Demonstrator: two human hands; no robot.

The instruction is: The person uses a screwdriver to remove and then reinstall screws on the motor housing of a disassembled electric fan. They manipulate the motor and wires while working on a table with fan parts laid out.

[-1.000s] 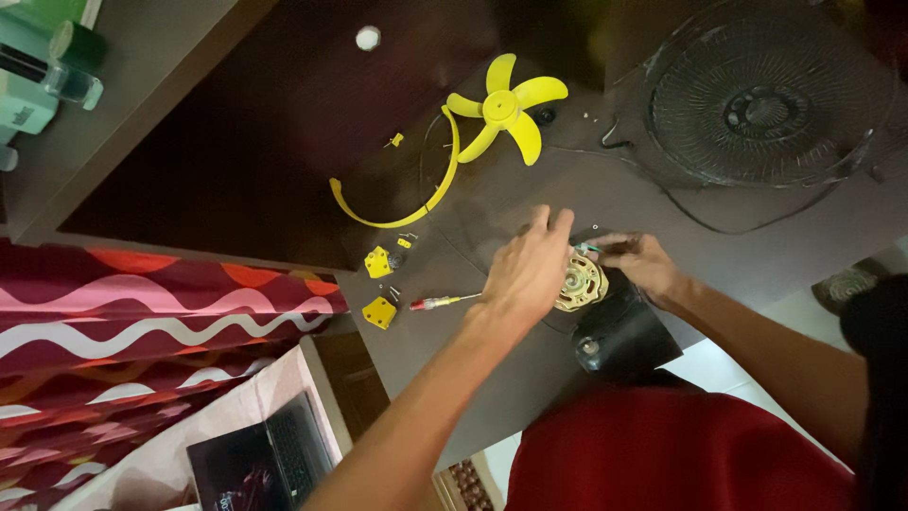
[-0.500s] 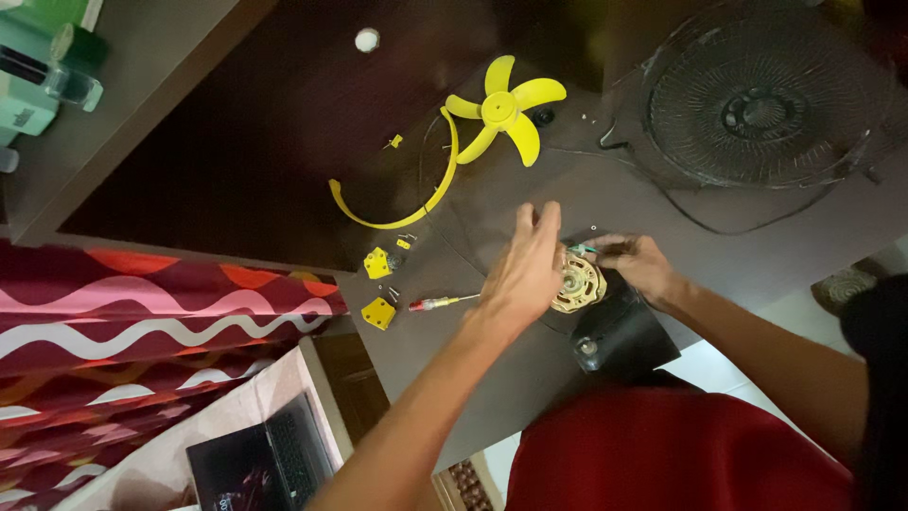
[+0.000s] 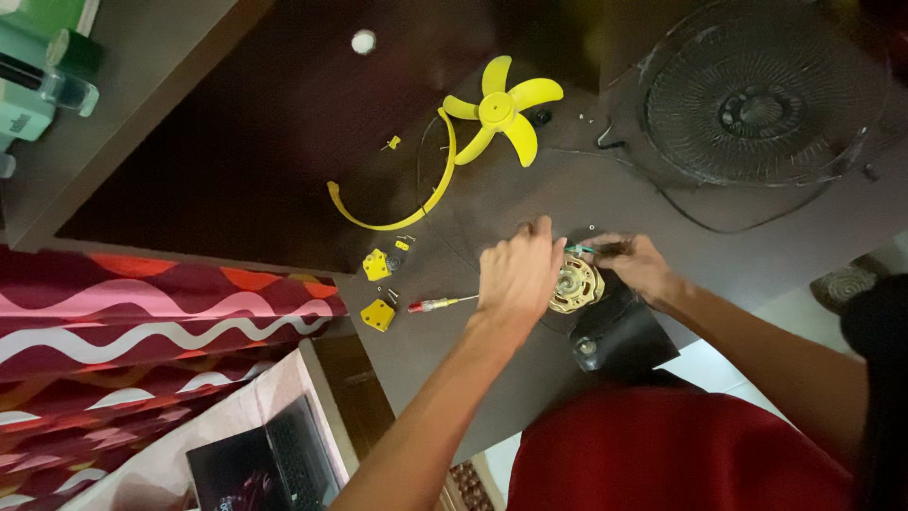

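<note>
Round brass-coloured fan motor core with copper windings (image 3: 575,285) sits on a black plastic housing (image 3: 619,331), near-right on the dark wooden surface (image 3: 236,142). Left hand (image 3: 515,270) rests against its left side, fingers curled together on it. Right hand (image 3: 636,263) pinches a thin green-handled tool (image 3: 584,250) at the far edge. Red-handled screwdriver (image 3: 440,304) lies just left. Yellow fan blade (image 3: 501,112) far behind.

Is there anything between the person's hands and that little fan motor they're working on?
Nothing visible. The left hand rests against the brass-coloured fan motor, and the right hand is at its other side, holding a thin green-handled tool above it.
</note>
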